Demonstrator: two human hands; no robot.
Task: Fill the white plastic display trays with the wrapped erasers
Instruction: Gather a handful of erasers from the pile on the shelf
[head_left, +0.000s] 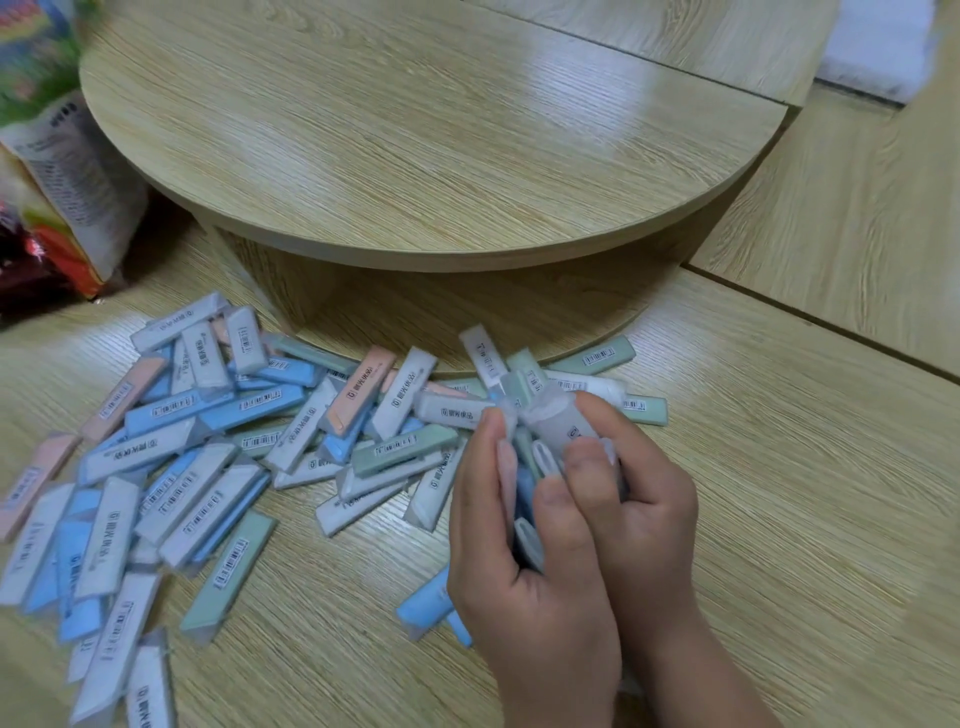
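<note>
Several wrapped erasers (208, 457) in white, blue, green and peach lie scattered in a loose pile on the wooden floor, from the left edge to the middle right. My left hand (524, 561) and my right hand (639, 499) are pressed together over the right end of the pile, both curled round a bunch of erasers (524, 467). A white one (558, 423) sticks out at the top of the bunch. No white display tray is in view.
A low round wooden table (441, 145) stands just behind the pile. Colourful printed bags (62, 171) lean at the far left. Something white (878, 47) lies at the top right corner. Bare floor (805, 519) stretches to the right of my hands.
</note>
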